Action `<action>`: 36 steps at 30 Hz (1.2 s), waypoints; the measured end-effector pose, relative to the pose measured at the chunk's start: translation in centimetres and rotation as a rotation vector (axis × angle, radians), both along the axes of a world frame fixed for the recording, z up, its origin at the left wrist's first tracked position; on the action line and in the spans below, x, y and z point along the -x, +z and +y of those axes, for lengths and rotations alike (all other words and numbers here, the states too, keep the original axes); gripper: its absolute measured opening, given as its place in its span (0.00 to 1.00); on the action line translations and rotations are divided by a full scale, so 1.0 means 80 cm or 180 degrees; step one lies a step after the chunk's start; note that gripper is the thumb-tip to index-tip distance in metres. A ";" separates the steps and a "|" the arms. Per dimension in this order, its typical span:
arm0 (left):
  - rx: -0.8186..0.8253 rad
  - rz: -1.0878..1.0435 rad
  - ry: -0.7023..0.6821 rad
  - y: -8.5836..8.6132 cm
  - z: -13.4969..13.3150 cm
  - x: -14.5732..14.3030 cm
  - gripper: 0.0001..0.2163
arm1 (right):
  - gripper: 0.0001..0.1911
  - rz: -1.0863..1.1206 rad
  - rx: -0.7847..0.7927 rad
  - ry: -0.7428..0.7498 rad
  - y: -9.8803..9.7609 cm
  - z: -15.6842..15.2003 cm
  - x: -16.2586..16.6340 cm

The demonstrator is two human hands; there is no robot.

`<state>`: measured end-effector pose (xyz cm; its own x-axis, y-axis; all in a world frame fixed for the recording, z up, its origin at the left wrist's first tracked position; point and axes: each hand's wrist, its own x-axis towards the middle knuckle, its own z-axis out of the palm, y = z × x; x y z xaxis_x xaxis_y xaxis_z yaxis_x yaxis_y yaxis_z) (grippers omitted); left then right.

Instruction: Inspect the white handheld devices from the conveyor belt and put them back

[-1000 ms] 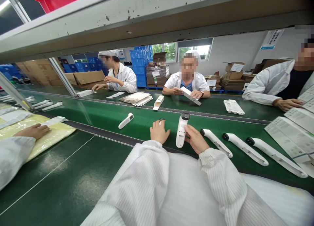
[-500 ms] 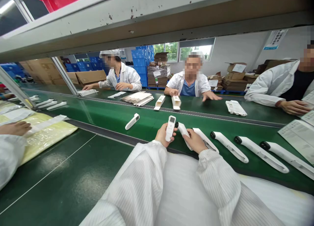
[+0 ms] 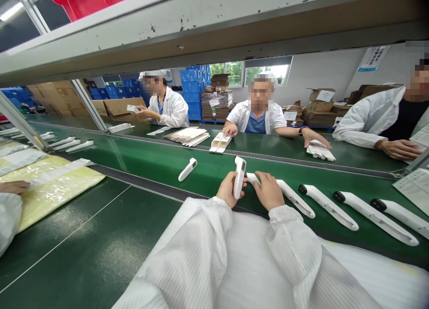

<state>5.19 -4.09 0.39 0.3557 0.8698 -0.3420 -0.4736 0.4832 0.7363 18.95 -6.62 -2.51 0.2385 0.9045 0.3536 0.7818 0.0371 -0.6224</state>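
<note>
My left hand (image 3: 227, 190) is closed round the lower end of a white handheld thermometer (image 3: 239, 176), held upright above the green conveyor belt (image 3: 161, 159). My right hand (image 3: 269, 192) lies curled over the head of another white thermometer (image 3: 291, 197) that rests on the belt. To its right a row of similar white thermometers (image 3: 328, 201) with dark tips lies on the belt. One more thermometer (image 3: 187, 169) lies alone on the belt to the left.
A grey shelf beam (image 3: 214, 27) runs overhead. Two people in white coats sit across the belt by small open boxes (image 3: 220, 142) and paper stacks (image 3: 320, 150). Another person's sleeve and yellow bags (image 3: 50, 184) are at left; a person with leaflets (image 3: 414, 186) is at right.
My left hand has turned its thermometer from screen-forward to edge-on. My right hand has settled over the thermometer on the belt. The belt items have shifted right. The person opposite reached toward the paper stack.
</note>
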 end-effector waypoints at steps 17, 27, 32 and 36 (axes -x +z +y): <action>-0.1061 0.0636 -0.0126 0.013 0.003 0.019 0.08 | 0.17 0.3620 0.0402 0.1184 0.021 -0.019 0.014; -0.2242 0.4456 0.1380 0.004 0.050 0.089 0.24 | 0.17 0.3877 0.0388 0.1352 0.029 -0.024 0.011; -0.1347 0.5128 0.0877 -0.007 0.066 0.111 0.20 | 0.16 0.3897 0.0468 0.1474 0.025 -0.023 0.012; -0.1040 0.3470 0.0545 -0.006 0.065 0.101 0.05 | 0.15 0.4055 0.0789 0.1325 0.021 -0.021 0.014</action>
